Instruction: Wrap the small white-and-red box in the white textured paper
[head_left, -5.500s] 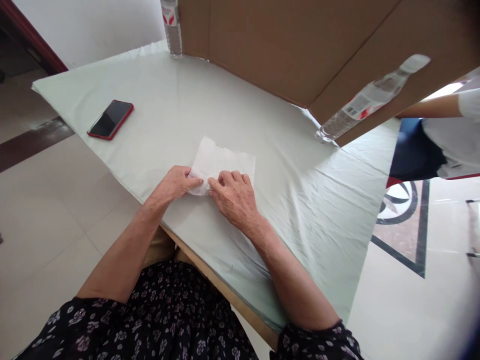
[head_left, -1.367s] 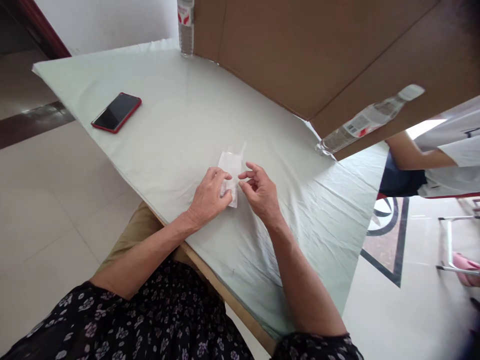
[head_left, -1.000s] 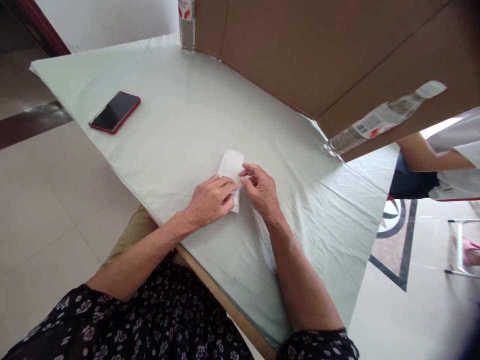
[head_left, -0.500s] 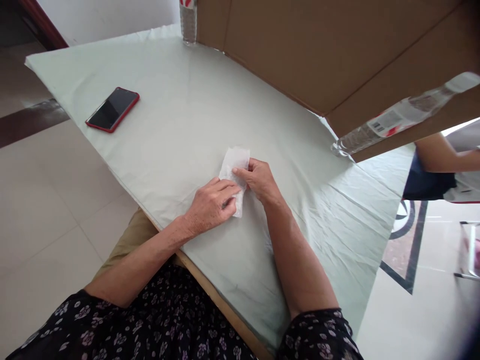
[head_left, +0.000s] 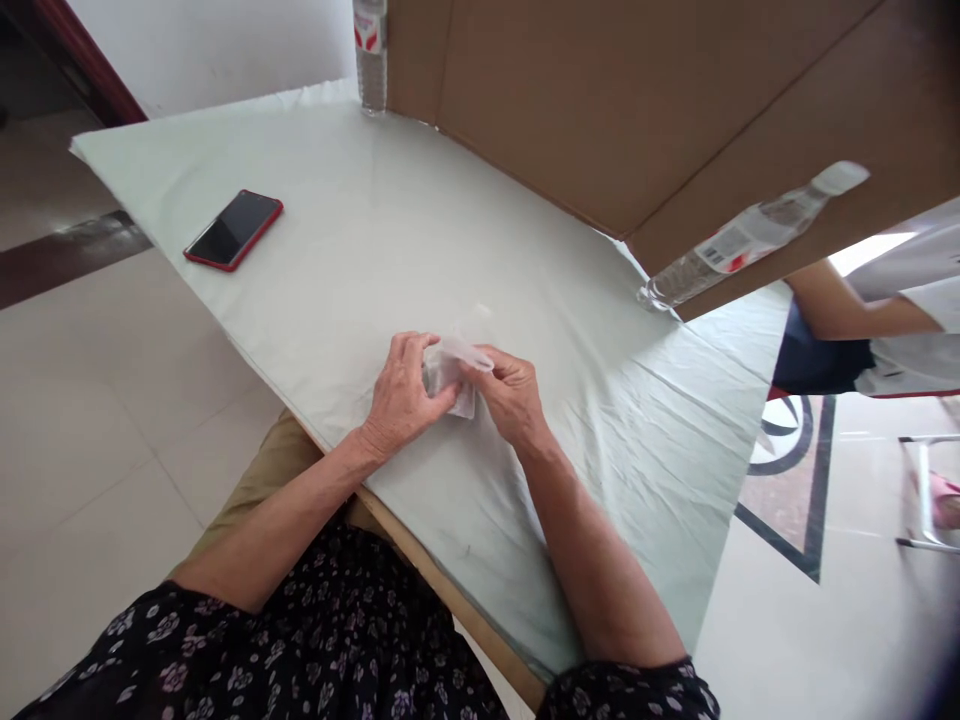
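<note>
Right hand (head_left: pixel 513 390) is pinching the thin white sheet (head_left: pixel 466 352); left hand (head_left: pixel 405 390) is curling around it, can't tell if gripping. Sheet's sitting between them over the tablecloth (head_left: pixel 420 240); uneven pulling could be starting a tear.

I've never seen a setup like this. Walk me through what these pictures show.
There is no machine here: a person works with bare hands. Every picture comes from one camera worn on that person's head, looking forward and down, so the arms reach in from the bottom. The right hand pinches a thin white sheet, which is curled over. The left hand touches it from the other side; how firmly is hard to tell. On the pale green cloth lie a phone in a red case and, farther back, two transparent bottles beside a brown cardboard panel. At the right edge, another person's arm shows.
</note>
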